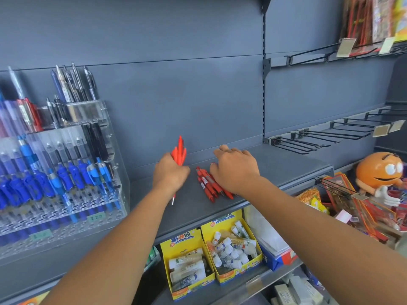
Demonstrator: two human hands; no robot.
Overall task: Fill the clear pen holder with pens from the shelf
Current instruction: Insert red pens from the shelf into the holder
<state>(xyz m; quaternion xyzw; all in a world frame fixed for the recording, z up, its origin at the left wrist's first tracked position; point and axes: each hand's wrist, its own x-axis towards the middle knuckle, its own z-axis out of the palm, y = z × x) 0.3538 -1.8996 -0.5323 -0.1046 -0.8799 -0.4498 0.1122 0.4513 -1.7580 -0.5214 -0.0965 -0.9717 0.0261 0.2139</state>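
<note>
Head view, left hand: the left hand (170, 176) sits just left of frame centre with its fingers (184, 172) closed around a bunch of red pens (180, 151). The bunch stands nearly upright, clicker ends toward 12 o'clock and one tip poking out below the fist toward 6 o'clock. Likely gathered this way so several go over in one trip.

Head view, right hand: the right hand (234, 168) lies palm down at 3 o'clock of the left. Its fingers (220, 150) are spread and resting over the loose red pens (208, 186), gripping none as far as I can tell. It looks placed to stop them rolling or to rake them together.

Head view, loose pens: a small heap on the grey shelf (286, 164), lying side by side, tips toward 5 o'clock, partly under the right hand.

Head view, pen holder: the clear pen holder (92, 137) stands at 9 o'clock of the hands, well apart. Its tiers carry blue pens (66, 172) low and dark ones high. Where the red pens belong I cannot tell.

Step in hand: collecting, by my reading; the carry to the holder is not yet begun.

Risk: a tight fistful may splay or drop when fed into narrow slots.
</note>
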